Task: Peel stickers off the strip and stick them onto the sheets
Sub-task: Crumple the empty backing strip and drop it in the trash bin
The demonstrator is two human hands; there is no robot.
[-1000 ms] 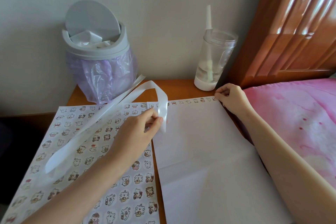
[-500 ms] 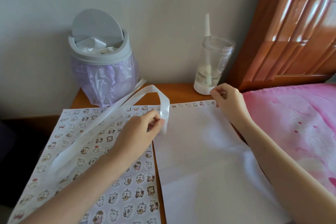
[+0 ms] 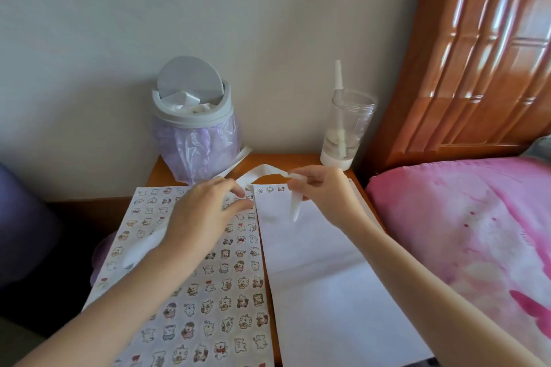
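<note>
A long white backing strip (image 3: 262, 170) arches over the top of two sheets on a wooden bedside table (image 3: 298, 159). My left hand (image 3: 205, 214) pinches the strip near the seam between the sheets, and the strip's tail (image 3: 140, 250) shows from under my wrist. My right hand (image 3: 322, 194) grips the strip's other end, which hangs down in a point (image 3: 295, 207). The left sheet (image 3: 214, 292) is covered with small cartoon animal stickers. The right sheet (image 3: 328, 292) is white, with a few stickers (image 3: 269, 189) showing along its top edge.
A grey swing-lid bin (image 3: 193, 110) with a purple liner stands at the back left, a loose white strip (image 3: 238, 159) beside it. A clear cup with a straw (image 3: 346, 131) is at the back right. A wooden headboard (image 3: 477, 53) and pink bedding (image 3: 462, 232) lie to the right.
My right hand left the white sheet's top right corner and took hold of the strip's free end. My left hand slid along the strip, now lower over the sheets.
</note>
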